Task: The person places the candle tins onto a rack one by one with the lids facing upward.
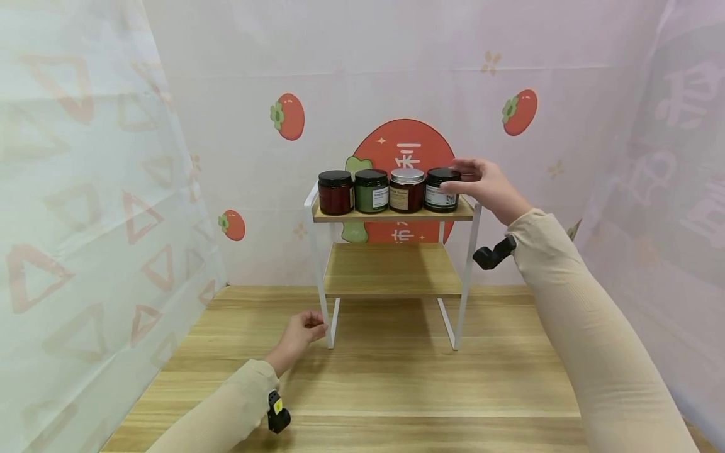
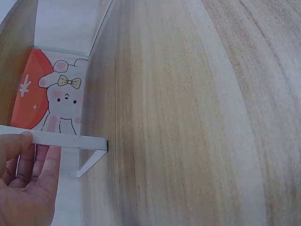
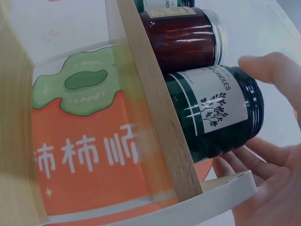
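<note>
A two-tier rack [image 1: 393, 269] with wooden shelves and white metal legs stands on the table. My left hand [image 1: 299, 338] is low at its left front leg [image 2: 70, 140], thumb against the bar and the other fingers behind it. Up on the top shelf, a dark green candle jar [image 1: 439, 199] with a black lid and white label stands at the right end. Around that jar is my right hand [image 1: 488, 189], thumb before it and fingers at its far side; in the right wrist view, the thumb shows beside the lid [image 3: 254, 106].
Left of that jar, in one row, stand an amber jar [image 1: 406, 192] with a silver lid, a green jar [image 1: 368, 194] and a dark red jar [image 1: 335, 195], both black-lidded. A lower shelf [image 1: 391, 270] lies beneath. Printed cloth [image 1: 226, 126] hangs behind and at both sides of the table.
</note>
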A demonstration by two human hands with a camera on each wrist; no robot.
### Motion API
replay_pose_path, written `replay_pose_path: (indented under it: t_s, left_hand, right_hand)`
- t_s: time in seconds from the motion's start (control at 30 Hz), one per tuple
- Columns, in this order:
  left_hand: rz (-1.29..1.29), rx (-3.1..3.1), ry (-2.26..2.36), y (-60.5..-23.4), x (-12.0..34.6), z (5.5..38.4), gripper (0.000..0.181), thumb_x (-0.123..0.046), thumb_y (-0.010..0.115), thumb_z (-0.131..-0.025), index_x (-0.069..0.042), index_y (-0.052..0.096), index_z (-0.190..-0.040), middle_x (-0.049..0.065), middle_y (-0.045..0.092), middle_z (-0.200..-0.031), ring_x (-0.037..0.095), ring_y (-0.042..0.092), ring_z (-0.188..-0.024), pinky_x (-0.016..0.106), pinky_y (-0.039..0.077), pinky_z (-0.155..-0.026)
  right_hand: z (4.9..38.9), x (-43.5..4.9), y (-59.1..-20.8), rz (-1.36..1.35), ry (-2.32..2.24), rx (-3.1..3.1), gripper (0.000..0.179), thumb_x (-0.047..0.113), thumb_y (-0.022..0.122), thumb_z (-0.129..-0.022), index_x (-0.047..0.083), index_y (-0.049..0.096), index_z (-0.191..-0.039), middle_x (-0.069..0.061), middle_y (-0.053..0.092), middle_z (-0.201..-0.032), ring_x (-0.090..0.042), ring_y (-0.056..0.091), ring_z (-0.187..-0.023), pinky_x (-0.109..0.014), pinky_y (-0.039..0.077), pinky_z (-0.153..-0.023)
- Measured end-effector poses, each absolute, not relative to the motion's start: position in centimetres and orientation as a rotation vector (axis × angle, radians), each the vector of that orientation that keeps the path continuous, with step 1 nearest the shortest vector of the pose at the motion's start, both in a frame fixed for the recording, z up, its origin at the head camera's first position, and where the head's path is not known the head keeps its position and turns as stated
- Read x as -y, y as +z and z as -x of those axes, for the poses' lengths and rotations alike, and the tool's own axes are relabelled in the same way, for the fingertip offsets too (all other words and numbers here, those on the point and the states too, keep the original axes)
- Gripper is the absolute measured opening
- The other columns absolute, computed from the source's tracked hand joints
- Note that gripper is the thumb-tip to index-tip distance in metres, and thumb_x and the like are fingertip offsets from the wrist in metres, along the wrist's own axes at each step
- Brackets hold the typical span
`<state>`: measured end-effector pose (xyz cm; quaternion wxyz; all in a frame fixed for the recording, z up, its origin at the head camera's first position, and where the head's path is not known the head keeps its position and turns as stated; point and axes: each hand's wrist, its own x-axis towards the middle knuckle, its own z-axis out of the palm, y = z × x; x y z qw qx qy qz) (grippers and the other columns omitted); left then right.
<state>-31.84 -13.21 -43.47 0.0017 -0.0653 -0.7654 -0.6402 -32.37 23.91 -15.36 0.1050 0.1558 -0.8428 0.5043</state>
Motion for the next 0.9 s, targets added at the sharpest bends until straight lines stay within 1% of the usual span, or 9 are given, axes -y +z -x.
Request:
replay_pose_path:
  t_s: [0.13,0.23,0.37,0.43,0.5,0.7,0.9]
  left_hand:
    - [0.199,2.392,-2.016,-43.5,13.2,31.8,0.011,0.009,0.060,-0.089,0.011,0.057,-0.099,0.014,0.059,-0.094,0.018,0.060,-0.087,0.031,0.060,-0.082]
    - [0.195,2.389,-2.019,-43.4,13.2,31.8,0.010,0.009,0.059,-0.089,0.010,0.057,-0.098,0.014,0.059,-0.093,0.018,0.060,-0.086,0.031,0.060,-0.082]
    - [0.188,2.390,-2.019,-43.4,13.2,31.8,0.009,0.010,0.059,-0.089,0.010,0.057,-0.098,0.013,0.059,-0.092,0.018,0.060,-0.086,0.030,0.060,-0.082]
    - [0.187,2.393,-2.016,-43.4,13.2,31.8,0.009,0.010,0.059,-0.089,0.010,0.057,-0.098,0.013,0.059,-0.092,0.017,0.059,-0.086,0.031,0.060,-0.082]
    - [0.186,2.398,-2.010,-43.4,13.2,31.9,0.009,0.010,0.059,-0.089,0.010,0.057,-0.098,0.013,0.059,-0.092,0.017,0.059,-0.085,0.031,0.060,-0.082]
    - [0.188,2.411,-1.991,-43.4,13.2,31.8,0.010,0.009,0.060,-0.089,0.010,0.058,-0.098,0.013,0.060,-0.093,0.017,0.060,-0.085,0.032,0.060,-0.082]
    - [0.197,2.407,-1.990,-43.4,13.2,31.8,0.010,0.009,0.061,-0.089,0.010,0.057,-0.098,0.014,0.060,-0.094,0.019,0.061,-0.087,0.032,0.060,-0.082]
  right_hand:
    - [32.1,-24.2,-15.6,-0.503,1.532,2.368,0.069,0.026,0.069,-0.090,0.011,0.036,-0.148,-0.009,0.047,-0.144,-0.021,0.044,-0.133,-0.039,0.035,-0.113]
    - [31.7,-24.5,-15.7,-0.520,1.579,2.277,0.064,0.024,0.068,-0.091,0.011,0.040,-0.146,-0.001,0.054,-0.136,-0.015,0.049,-0.127,-0.031,0.039,-0.111]
    - [31.0,-25.1,-16.1,-0.564,1.682,2.141,0.059,0.018,0.070,-0.089,0.009,0.044,-0.142,0.003,0.058,-0.128,-0.010,0.054,-0.120,-0.016,0.046,-0.100]
    - [30.6,-25.3,-16.4,-0.596,1.737,2.068,0.057,0.015,0.071,-0.088,0.008,0.046,-0.140,0.003,0.059,-0.126,-0.009,0.055,-0.117,-0.012,0.048,-0.094]
    - [30.2,-25.5,-16.7,-0.632,1.771,2.006,0.054,0.013,0.071,-0.088,0.008,0.048,-0.137,0.002,0.060,-0.124,-0.008,0.056,-0.116,-0.011,0.049,-0.091]
    - [28.5,-25.8,-17.6,-0.717,1.792,1.889,0.045,0.006,0.069,-0.089,0.007,0.054,-0.131,0.002,0.064,-0.120,-0.010,0.059,-0.115,-0.011,0.050,-0.090]
    - [27.0,-26.1,-18.9,-0.723,1.722,1.933,0.042,0.005,0.068,-0.089,0.007,0.055,-0.129,0.002,0.065,-0.119,-0.009,0.061,-0.112,-0.011,0.052,-0.089]
